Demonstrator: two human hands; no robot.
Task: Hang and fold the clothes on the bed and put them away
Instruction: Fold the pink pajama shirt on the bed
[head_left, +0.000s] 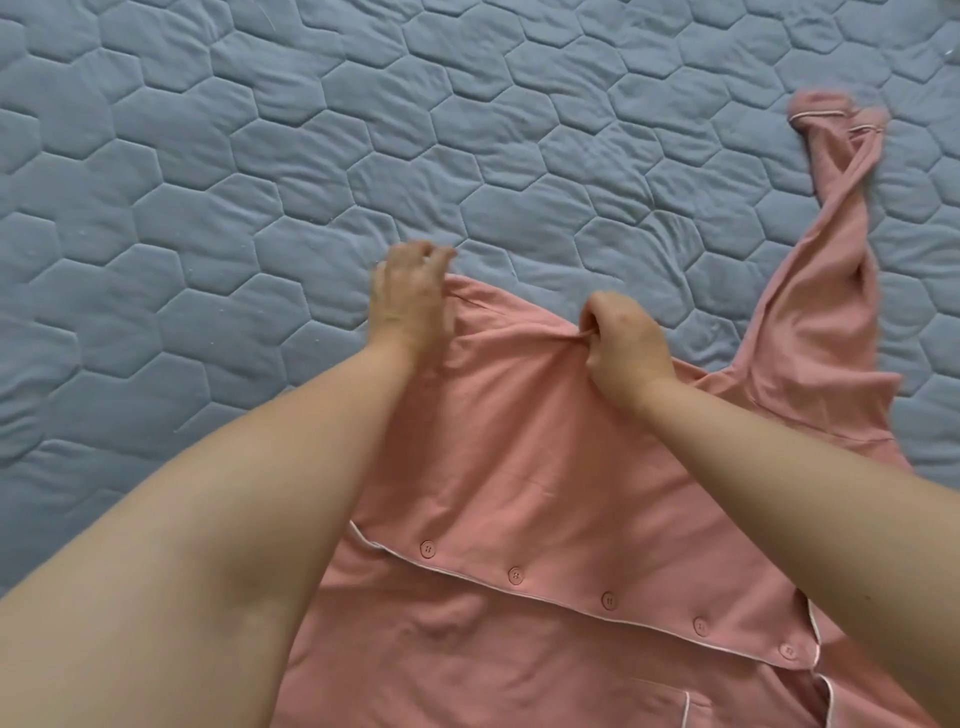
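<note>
A pink button-front pyjama shirt (519, 467) with white piping lies spread on the bed, its row of buttons running diagonally near the bottom of the view. One long sleeve (826, 270) trails away to the upper right, twisted, with its cuff at the far end. My left hand (410, 301) grips the far edge of the shirt at its left corner. My right hand (623, 343) pinches a fold of the same far edge, a short way to the right. Both forearms reach over the shirt body and hide part of it.
The bed is covered by a grey-blue quilted cover (234, 182) with a hexagon pattern, which fills the whole left and top of the view. No other clothes or hangers show in this view.
</note>
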